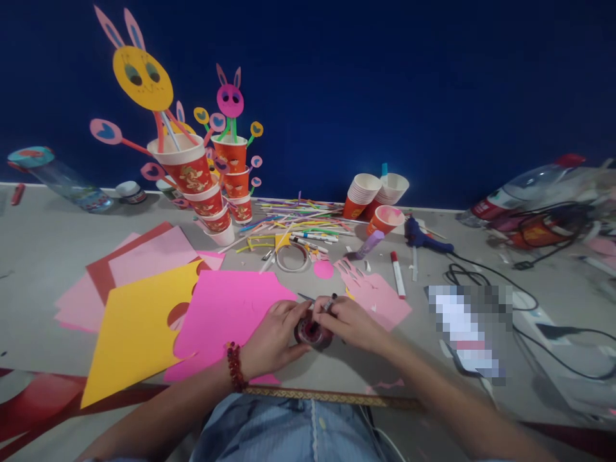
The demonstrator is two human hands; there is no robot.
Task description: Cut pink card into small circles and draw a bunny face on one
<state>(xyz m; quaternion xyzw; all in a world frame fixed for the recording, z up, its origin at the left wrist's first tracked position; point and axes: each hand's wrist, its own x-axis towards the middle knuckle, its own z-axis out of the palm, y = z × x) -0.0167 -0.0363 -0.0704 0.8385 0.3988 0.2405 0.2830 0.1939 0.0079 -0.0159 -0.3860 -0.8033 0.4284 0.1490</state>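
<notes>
Near the table's front edge, my left hand (276, 337) grips a small round dark-red jar (308, 333) by its side. Over the jar's mouth, my right hand (349, 321) pinches a thin dark-ended stick (333, 298) that looks like a paintbrush. Fingers cover its lower end, so I cannot tell whether it dips into the jar. Beneath my left hand lies a bright pink paper sheet (231, 314), with a cut yellow sheet (139, 327) overlapping it. Pale pink cut paper (380, 298) lies just beyond my right hand.
Stacked paper-cup rabbit figures (192, 173) stand at the back left. Several drinking straws (308, 221), a tape roll (292, 258), a purple glue stick (370, 245) and a red-capped marker (398, 276) lie ahead. A blue glue gun (426, 239) trails its cable on the right.
</notes>
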